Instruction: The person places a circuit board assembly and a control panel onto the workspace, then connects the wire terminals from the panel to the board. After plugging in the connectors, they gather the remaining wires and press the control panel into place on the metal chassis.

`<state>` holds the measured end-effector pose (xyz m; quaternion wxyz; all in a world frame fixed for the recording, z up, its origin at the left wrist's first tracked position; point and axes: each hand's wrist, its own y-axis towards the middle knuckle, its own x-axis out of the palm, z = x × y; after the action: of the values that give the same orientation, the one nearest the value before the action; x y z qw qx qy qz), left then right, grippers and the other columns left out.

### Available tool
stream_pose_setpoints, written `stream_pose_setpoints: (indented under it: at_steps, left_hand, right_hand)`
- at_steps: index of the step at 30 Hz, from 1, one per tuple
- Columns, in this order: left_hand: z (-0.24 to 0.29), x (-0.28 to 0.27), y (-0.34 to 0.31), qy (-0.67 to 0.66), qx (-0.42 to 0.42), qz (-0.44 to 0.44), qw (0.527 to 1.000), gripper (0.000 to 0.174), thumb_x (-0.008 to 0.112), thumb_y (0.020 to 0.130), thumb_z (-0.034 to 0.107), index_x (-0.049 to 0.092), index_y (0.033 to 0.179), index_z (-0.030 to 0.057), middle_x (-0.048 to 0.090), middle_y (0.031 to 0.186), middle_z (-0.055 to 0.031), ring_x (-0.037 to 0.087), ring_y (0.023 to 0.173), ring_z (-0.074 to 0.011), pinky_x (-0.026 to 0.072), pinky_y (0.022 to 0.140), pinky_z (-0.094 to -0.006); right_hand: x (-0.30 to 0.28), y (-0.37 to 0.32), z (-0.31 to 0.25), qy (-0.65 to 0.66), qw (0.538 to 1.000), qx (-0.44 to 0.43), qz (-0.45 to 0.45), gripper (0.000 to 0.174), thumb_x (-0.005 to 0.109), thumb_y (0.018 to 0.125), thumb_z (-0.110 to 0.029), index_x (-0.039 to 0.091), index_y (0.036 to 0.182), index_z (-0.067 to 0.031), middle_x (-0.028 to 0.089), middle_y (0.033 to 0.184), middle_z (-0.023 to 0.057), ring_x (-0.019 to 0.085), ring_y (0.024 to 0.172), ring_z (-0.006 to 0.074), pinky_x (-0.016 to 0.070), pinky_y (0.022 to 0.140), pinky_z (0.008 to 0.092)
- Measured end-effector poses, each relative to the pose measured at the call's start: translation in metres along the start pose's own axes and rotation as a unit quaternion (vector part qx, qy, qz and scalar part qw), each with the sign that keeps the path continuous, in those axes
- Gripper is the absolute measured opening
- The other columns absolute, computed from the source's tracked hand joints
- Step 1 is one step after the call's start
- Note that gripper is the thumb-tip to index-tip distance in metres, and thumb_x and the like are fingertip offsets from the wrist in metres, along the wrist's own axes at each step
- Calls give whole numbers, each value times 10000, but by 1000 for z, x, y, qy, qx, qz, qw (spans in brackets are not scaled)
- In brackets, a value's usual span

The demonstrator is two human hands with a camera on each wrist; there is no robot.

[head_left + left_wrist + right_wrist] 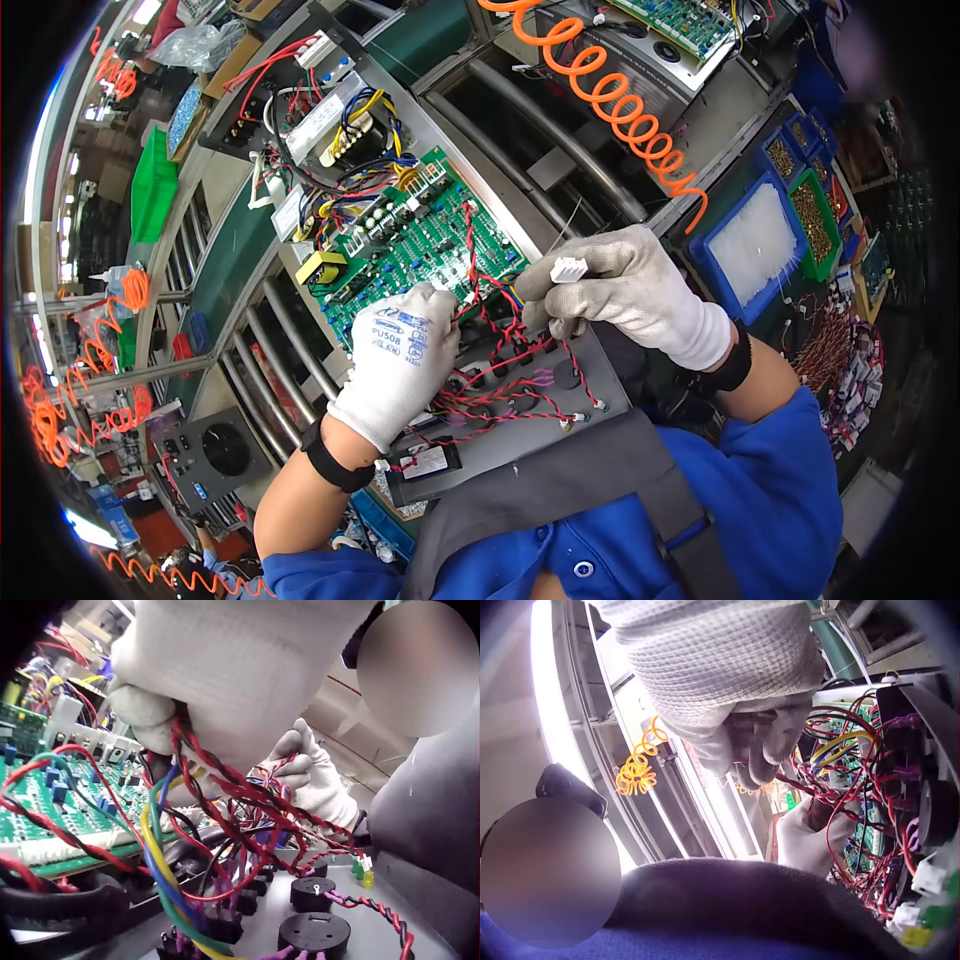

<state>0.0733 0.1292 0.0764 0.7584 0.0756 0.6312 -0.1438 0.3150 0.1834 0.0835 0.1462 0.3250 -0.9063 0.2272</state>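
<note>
Standing out at the far left is a bright green plastic bin (155, 190), and right of it a boxy yellow component (322, 268) sits at the edge of a green printed circuit board (430, 250). Next comes the person's left hand (392, 350), in a white knit glove with blue print, its fingers curled tight around red-and-black twisted wires (225, 787). These wires run over a flat grey metal panel (600, 370), between and below both hands. The right hand (640, 292), also gloved, has its fingers bent and grips the wires too, with a white plastic connector (569, 270) at its fingertips. Farther right lies a blue tray (705, 252) of thin white strips, beside a green tray (828, 262) of small brass-coloured parts.
</note>
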Motion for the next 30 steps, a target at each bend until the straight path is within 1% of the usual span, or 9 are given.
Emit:
stream_pose_setpoints:
  at_steps: [13, 19, 21, 24, 25, 27, 28, 29, 30]
  left_hand:
    - [-2, 7, 5, 14, 53, -34, 998, 83, 634, 773, 114, 574, 805, 67, 604, 776, -136, 643, 727, -316, 509, 660, -422]
    - [-16, 2, -3, -121, -39, -67, 990, 154, 625, 826, 133, 628, 945, 36, 637, 850, -167, 656, 770, -298, 516, 680, -391]
    - [-24, -4, -11, -257, -32, 43, 965, 300, 635, 871, 95, 639, 1159, 14, 655, 899, -122, 636, 699, -169, 510, 639, -318]
    - [7, -43, -34, -556, -215, 135, 791, 292, 667, 873, 82, 635, 1155, 9, 683, 1042, -71, 655, 835, -173, 511, 709, -321]
    - [4, -36, -43, -502, -163, 142, 838, 304, 637, 879, 26, 627, 1179, -21, 654, 1003, -40, 545, 722, -47, 464, 650, -207]
    - [-3, -31, -45, -405, -48, 157, 900, 236, 647, 884, 52, 640, 1105, -31, 648, 923, -24, 529, 700, -46, 466, 636, -212]
    - [0, -37, -47, -394, -123, 128, 902, 180, 659, 893, 81, 646, 1031, -34, 624, 811, 2, 532, 679, -47, 467, 617, -221]
    - [-1, -40, -46, -512, -246, 53, 821, 181, 663, 910, 152, 664, 1005, -2, 603, 748, 17, 510, 638, -36, 437, 581, -206]
    - [-10, -37, -46, -564, -244, 33, 788, 192, 655, 919, 189, 666, 991, 12, 609, 755, 13, 509, 619, -33, 426, 564, -199]
  right_hand:
    - [-3, 8, 12, 39, 995, -77, -56, 346, 654, 940, -178, 624, 1227, 12, 701, 1044, 97, 650, 815, 102, 513, 706, 212]
    - [14, 12, 2, -87, 989, -105, -60, 322, 591, 980, -159, 611, 1254, 10, 643, 941, 23, 526, 797, 46, 445, 723, 194]
    - [17, 19, 1, -260, 950, -165, -50, 289, 565, 981, -136, 612, 1223, 15, 617, 878, 21, 534, 773, 58, 448, 686, 232]
    - [34, 35, 4, -405, 866, -285, -66, 279, 567, 949, -178, 628, 1149, 5, 633, 831, 137, 638, 758, 277, 489, 674, 360]
    - [41, 37, 0, -413, 862, -283, -78, 279, 567, 949, -178, 628, 1149, 5, 633, 831, 137, 638, 758, 277, 489, 674, 360]
    - [58, 41, -12, -514, 806, -260, -139, 197, 587, 919, -105, 651, 1052, 26, 632, 827, 149, 635, 738, 302, 490, 648, 366]
    - [68, 41, -19, -530, 814, -197, -133, 237, 640, 884, -131, 649, 1083, -3, 628, 804, 137, 631, 713, 306, 495, 639, 384]
    - [73, 44, -16, -540, 806, -193, -145, 237, 640, 884, -131, 649, 1083, -3, 628, 804, 137, 631, 713, 306, 495, 639, 384]
    - [76, 48, -11, -583, 755, -285, -88, 274, 668, 855, -148, 647, 1098, -23, 623, 781, 123, 628, 696, 299, 494, 628, 390]
